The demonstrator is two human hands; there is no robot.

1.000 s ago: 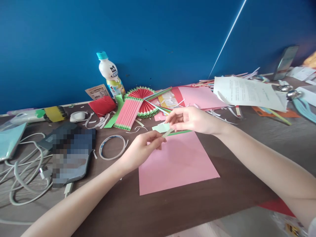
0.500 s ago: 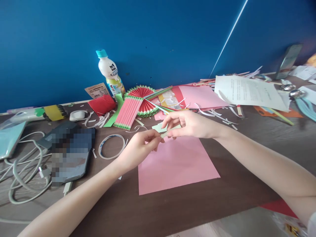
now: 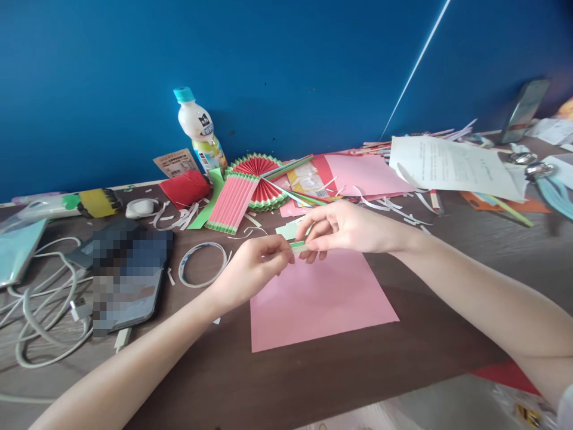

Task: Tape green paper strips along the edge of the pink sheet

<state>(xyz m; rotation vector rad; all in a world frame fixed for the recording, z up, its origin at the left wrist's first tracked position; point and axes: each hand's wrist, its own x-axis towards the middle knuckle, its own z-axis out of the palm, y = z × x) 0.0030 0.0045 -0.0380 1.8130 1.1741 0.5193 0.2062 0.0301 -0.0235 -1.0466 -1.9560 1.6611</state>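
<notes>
Between my two hands is a small strip of green paper [image 3: 298,246] with a pale edge. My left hand [image 3: 259,263] pinches its left end between thumb and fingers. The other end is pinched by my right hand [image 3: 335,230], its remaining fingers curled. Both hands hover over the far part of a pink paper sheet [image 3: 322,304], which lies flat on the dark table. Just behind my fingers lies a pale green paper piece [image 3: 286,230], partly covered. A roll of tape [image 3: 182,272] rests on the table left of my left hand.
A pleated pink paper piece [image 3: 233,203] and a red folded fan [image 3: 264,191] lie behind the hands, near a bottle [image 3: 196,122] against the blue wall. Paper scraps are scattered around. To the left are a phone [image 3: 159,263] and cables [image 3: 27,310]; a printed sheet [image 3: 452,167] lies right.
The strip between my fingers has turned, so its green face now shows more. My right fingers have shifted slightly along it; both hands stay in nearly the same place.
</notes>
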